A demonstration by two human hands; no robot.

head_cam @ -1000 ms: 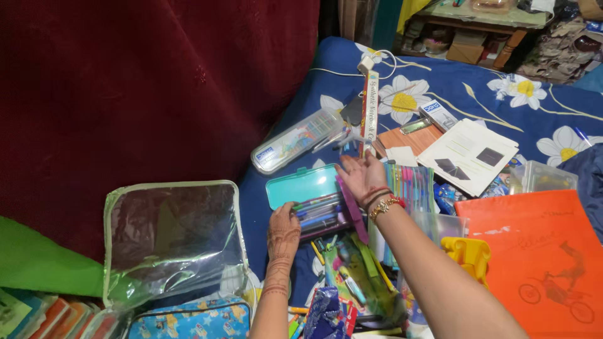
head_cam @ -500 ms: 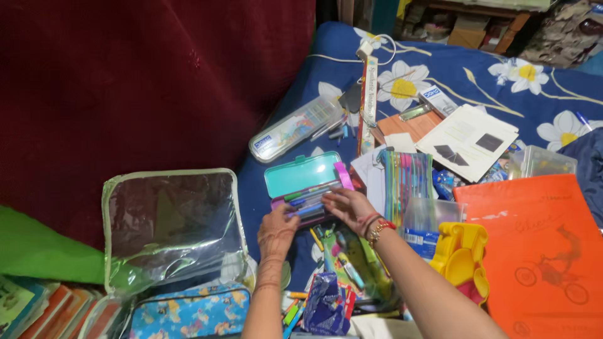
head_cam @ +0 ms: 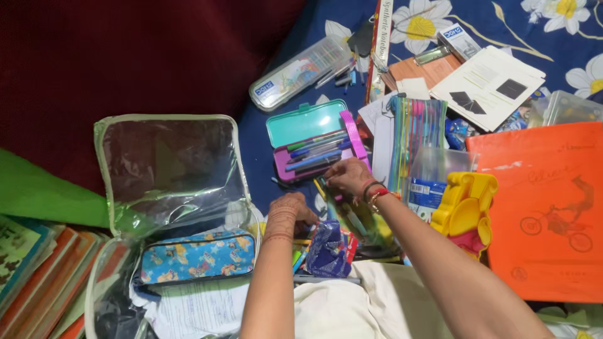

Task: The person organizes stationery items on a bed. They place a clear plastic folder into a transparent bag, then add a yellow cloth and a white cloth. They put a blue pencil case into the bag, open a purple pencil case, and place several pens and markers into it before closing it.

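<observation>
The pencil case (head_cam: 314, 143) lay open — pens running left-right (slightly tilted); right hand (head_cam: 347, 176) pinched something small beside it, left hand (head_cam: 287, 210) curled loosely.

A large orange folder (head_cam: 545, 207) lies on the flowered blue bedsheet (head_cam: 490, 19), with a yellow plastic toy (head_cam: 463, 207) touching its left edge and an open white booklet (head_cam: 488, 78) above it. Far left of the folder sits a clear zip bag (head_cam: 169, 169) (flap open), with stacked books (head_cam: 38, 270) beyond.
</observation>
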